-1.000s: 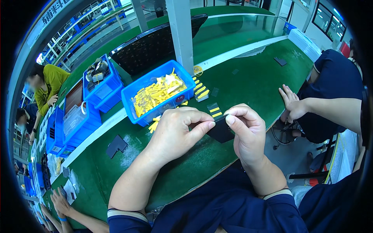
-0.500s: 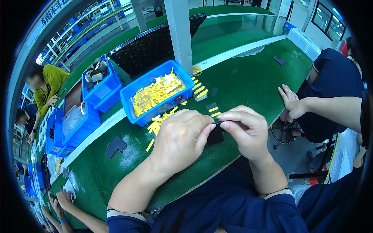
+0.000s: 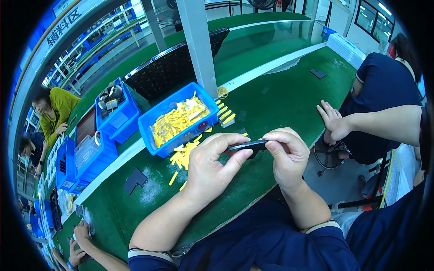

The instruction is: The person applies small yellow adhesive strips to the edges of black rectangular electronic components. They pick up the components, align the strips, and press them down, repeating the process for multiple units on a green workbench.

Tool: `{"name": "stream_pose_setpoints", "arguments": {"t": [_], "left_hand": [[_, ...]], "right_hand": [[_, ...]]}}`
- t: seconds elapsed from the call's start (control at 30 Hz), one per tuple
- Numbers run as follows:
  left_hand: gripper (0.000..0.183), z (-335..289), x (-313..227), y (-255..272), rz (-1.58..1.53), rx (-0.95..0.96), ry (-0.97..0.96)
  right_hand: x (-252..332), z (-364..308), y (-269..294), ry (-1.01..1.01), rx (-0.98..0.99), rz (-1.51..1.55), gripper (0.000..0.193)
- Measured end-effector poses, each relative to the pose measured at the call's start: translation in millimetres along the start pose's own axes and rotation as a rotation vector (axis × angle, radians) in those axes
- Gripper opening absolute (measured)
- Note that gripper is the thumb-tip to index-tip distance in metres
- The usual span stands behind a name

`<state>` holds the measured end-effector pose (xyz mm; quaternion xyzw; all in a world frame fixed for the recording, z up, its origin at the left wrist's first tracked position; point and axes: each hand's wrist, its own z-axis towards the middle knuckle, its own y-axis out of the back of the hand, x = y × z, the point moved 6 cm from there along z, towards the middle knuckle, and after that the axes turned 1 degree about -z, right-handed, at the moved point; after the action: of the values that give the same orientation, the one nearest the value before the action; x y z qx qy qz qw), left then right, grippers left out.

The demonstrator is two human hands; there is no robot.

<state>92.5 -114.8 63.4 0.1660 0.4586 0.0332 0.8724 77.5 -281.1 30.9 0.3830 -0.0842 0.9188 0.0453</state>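
Note:
My left hand (image 3: 211,163) pinches one end of a thin, flat black piece (image 3: 248,145), thumb beneath and fingers along its upper edge. At the other end, the thumb and fingertips of my right hand (image 3: 288,156) are closed on it. I see the piece nearly edge-on above the green table, so its full outline is hidden. Just beyond my left hand, loose yellow strips (image 3: 181,157) lie beside a blue bin (image 3: 181,143) heaped with more yellow strips (image 3: 181,118). To the bin's right sits a small row of yellow-striped pieces (image 3: 227,115).
A black L-shaped piece (image 3: 135,180) lies at left, another dark piece (image 3: 318,73) at far right. More blue bins (image 3: 95,156) stand along the left. A metal post (image 3: 196,45) rises behind the bin. Co-workers' hands rest at right (image 3: 332,119) and lower left (image 3: 81,235).
My fingertips were close together over a small dark edge; now they are farther apart, and more of the black piece shows between them. The whole view has shifted slightly.

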Motion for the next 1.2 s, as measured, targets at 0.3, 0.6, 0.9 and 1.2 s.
{"name": "stream_pose_setpoints", "arguments": {"t": [0.3,0.6,0.9,1.2], "left_hand": [[0.010,-1,-3,3,0.066,-0.020,-0.026],[0.015,-3,-11,-3,0.171,-0.061,-0.226],[0.013,-7,12,-6,-0.090,-0.095,0.010],[0.012,-5,14,-9,-0.223,0.006,0.130]], "right_hand": [[7,-1,-4,0.035,0.055,-0.096,0.013],[28,9,-11,0.178,0.180,-0.406,0.014],[24,5,-8,0.208,0.044,-0.419,0.013],[24,5,-8,0.236,0.033,-0.436,0.013]]}}
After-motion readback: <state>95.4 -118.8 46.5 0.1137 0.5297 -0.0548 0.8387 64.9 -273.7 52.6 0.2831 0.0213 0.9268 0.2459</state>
